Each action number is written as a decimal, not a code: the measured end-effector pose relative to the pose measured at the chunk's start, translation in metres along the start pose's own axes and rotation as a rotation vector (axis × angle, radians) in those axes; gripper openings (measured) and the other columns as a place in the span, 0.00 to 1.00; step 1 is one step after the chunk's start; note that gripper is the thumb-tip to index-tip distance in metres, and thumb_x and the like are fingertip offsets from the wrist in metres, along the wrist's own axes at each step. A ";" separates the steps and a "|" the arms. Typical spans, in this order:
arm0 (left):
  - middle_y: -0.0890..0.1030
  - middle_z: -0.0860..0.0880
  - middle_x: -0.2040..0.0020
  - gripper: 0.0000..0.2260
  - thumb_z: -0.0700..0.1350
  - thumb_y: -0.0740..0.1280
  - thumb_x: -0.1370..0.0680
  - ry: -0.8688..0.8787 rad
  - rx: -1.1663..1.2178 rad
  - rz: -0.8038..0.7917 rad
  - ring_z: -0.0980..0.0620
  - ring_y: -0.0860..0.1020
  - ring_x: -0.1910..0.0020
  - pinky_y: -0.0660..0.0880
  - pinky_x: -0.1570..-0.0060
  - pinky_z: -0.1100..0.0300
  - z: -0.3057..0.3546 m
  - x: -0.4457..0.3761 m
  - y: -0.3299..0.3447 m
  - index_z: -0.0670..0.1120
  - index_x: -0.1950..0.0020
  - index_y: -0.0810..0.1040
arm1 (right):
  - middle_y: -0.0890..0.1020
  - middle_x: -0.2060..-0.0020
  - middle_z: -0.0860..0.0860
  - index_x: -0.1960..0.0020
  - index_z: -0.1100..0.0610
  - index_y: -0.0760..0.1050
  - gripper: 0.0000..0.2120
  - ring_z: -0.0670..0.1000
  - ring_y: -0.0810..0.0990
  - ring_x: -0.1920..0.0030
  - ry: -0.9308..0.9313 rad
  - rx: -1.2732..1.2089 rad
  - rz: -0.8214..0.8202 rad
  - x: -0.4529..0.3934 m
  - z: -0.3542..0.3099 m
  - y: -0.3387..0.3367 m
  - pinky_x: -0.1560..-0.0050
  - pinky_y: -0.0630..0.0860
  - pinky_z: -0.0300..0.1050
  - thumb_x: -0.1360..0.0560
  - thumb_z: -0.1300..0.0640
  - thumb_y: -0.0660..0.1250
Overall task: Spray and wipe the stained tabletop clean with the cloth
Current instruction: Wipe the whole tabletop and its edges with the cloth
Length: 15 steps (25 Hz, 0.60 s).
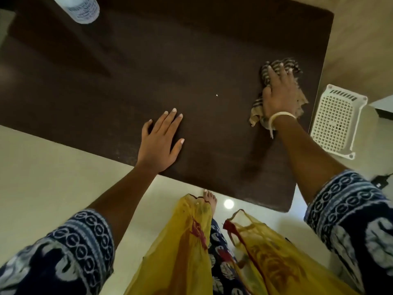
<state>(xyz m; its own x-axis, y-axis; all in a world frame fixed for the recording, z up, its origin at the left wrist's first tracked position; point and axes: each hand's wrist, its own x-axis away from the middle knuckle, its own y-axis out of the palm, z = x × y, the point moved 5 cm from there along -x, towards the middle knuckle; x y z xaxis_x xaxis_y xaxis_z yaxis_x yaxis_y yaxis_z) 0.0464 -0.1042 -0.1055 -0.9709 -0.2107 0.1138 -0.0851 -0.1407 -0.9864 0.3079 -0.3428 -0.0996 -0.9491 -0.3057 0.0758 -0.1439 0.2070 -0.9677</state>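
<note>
The dark brown tabletop (170, 67) fills the upper part of the head view. My right hand (279, 92) presses a striped cloth (286, 63) flat on the table near its right edge, fingers spread over the cloth. My left hand (160, 141) lies flat on the table near the front edge, fingers apart, holding nothing. A small white speck (216, 95) sits on the wood between the hands. The spray bottle (79, 7), white and partly cut off by the frame, stands at the far left corner of the table.
A white plastic lattice basket (336, 122) stands on the floor just right of the table. A black cable and plug (380, 180) lie on the pale tiled floor at the right. My yellow scarf (187, 248) and one foot (209, 199) are below the table's front edge.
</note>
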 end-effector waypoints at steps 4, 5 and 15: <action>0.58 0.51 0.21 0.26 0.56 0.55 0.19 -0.003 0.038 0.050 0.51 0.57 0.22 0.54 0.26 0.46 -0.004 0.001 -0.003 0.51 0.21 0.58 | 0.59 0.23 0.54 0.23 0.49 0.60 0.29 0.59 0.54 0.23 -0.390 0.058 -0.160 0.005 -0.109 0.025 0.25 0.54 0.58 0.25 0.51 0.54; 0.58 0.51 0.21 0.26 0.56 0.55 0.19 0.003 0.048 0.064 0.51 0.57 0.22 0.54 0.26 0.47 -0.003 0.002 -0.002 0.51 0.22 0.59 | 0.58 0.22 0.53 0.23 0.48 0.59 0.29 0.58 0.53 0.22 -0.488 0.066 -0.196 0.023 -0.135 0.034 0.24 0.53 0.57 0.24 0.52 0.55; 0.70 0.39 0.30 0.20 0.47 0.60 0.21 -0.004 0.267 0.175 0.42 0.68 0.29 0.63 0.28 0.49 -0.009 0.015 -0.001 0.39 0.31 0.69 | 0.65 0.25 0.49 0.27 0.47 0.67 0.27 0.53 0.57 0.23 -0.500 -0.181 -0.167 0.130 -0.181 0.053 0.24 0.53 0.52 0.25 0.55 0.61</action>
<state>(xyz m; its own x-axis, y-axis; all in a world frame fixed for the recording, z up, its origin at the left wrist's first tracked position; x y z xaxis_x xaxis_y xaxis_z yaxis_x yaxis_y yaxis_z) 0.0296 -0.0985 -0.1040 -0.9648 -0.2576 -0.0534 0.1450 -0.3513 -0.9250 0.1268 -0.2035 -0.0975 -0.6673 -0.7425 0.0589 -0.3689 0.2609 -0.8921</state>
